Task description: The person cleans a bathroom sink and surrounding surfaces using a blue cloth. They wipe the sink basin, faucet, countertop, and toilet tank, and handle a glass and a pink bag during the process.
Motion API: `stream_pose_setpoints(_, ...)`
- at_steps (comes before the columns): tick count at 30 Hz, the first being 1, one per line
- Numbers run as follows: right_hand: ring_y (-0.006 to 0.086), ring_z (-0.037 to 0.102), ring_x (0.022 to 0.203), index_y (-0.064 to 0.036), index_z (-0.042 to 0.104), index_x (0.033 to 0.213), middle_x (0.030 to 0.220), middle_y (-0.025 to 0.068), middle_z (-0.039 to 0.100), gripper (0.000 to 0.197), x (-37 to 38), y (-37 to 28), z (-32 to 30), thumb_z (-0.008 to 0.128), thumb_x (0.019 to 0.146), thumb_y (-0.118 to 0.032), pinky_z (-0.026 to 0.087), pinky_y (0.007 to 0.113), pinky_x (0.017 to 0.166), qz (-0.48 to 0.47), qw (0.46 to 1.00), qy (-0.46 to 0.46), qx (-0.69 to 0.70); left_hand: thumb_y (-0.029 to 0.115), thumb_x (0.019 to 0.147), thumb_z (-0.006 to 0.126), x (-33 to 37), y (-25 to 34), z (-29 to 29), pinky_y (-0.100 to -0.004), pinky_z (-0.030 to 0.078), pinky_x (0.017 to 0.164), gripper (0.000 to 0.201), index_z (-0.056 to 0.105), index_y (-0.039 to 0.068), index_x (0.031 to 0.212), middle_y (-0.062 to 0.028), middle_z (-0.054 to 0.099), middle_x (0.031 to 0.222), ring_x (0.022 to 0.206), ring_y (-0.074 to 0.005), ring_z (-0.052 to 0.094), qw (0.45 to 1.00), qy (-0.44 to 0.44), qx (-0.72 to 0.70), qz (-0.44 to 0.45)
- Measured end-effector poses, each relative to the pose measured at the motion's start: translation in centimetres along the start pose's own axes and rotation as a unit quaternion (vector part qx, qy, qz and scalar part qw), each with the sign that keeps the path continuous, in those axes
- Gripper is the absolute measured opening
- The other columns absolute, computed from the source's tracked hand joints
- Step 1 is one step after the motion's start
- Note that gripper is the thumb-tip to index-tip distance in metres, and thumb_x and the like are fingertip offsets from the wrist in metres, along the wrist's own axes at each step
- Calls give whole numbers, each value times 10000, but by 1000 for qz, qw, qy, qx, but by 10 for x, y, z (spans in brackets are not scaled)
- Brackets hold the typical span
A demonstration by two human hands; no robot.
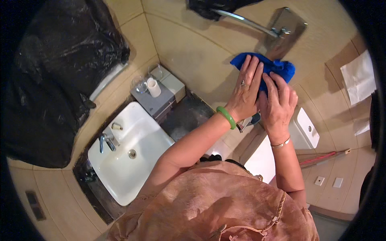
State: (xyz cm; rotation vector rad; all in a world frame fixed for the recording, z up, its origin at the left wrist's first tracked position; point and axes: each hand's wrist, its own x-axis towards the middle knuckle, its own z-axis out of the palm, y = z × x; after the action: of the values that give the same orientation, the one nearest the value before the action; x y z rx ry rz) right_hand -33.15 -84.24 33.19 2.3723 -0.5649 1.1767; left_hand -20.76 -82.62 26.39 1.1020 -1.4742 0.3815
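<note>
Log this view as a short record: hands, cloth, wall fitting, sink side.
left hand: fingers extended, laid on the blue cloth
right hand: fingers bent on the blue cloth; grip unclear
blue cloth: crumpled, against the tiled wall at the lower end of the metal plate
metal plate: wall-mounted, metal arm attached
wrists: green bangle left, silver bracelet right
sink: white; grey box beside it bears a white cup

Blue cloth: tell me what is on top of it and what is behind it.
The left hand and right hand lie on the blue cloth. Beige wall tiles show around it; whatever is directly behind the cloth is covered, so unseen.
</note>
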Motion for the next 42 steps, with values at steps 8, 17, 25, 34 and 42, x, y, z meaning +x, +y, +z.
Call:
stream_pose_setpoints(8, 190, 558, 939, -78, 667, 1149, 1125, 16, 613, 374, -59, 11, 7, 652, 776, -69, 453, 343, 803, 7, 997, -14, 78, 143, 913, 553, -57, 15, 41, -566, 203, 1163, 690, 222, -109, 1464, -288, 185, 1547, 1428, -498, 198, 998, 0, 40, -42)
stream_pose_setpoints(17, 379, 505, 1202, 11, 491, 1313, 1376, 228, 486, 534, -38, 49, 10, 623, 806, -90, 398, 446, 1023, 136, 952, 148, 232, 123, 871, 621, 28, 28, 34, -563, 357, 1074, 608, 414, 67, 1440, -162, 316, 1512, 1375, -420, 340, 982, 1, 93, 166)
stream_pose_setpoints(25, 394, 496, 1151, 14, 494, 1261, 1248, 224, 515, 504, -111, 39, 50, 560, 768, -66, 388, 467, 1013, 214, 908, 95, 347, 48, 876, 578, -47, 24, 39, -459, 414, 1049, 524, 487, 6, 1389, -172, 369, 1484, 1292, -395, 426, 953, -158, 226, 128)
stream_pose_setpoints(34, 356, 523, 1044, -12, 519, 1208, 1156, 194, 523, 411, -75, 84, 78, 617, 823, -120, 427, 420, 939, 228, 855, 193, 423, 104, 869, 556, 51, 96, 50, -342, 439, 1007, 525, 490, -77, 1358, -195, 510, 1383, 1135, -245, 572, 768, -323, 527, 169)
stream_pose_setpoints(42, 375, 501, 1042, -1, 518, 1164, 1109, 203, 516, 388, -168, 49, 132, 661, 857, -190, 422, 429, 928, 369, 823, 49, 429, 181, 852, 509, -5, 58, 99, -303, 405, 945, 621, 417, -138, 1378, -112, 612, 1043, 1039, -230, 539, 668, -508, 515, 176)
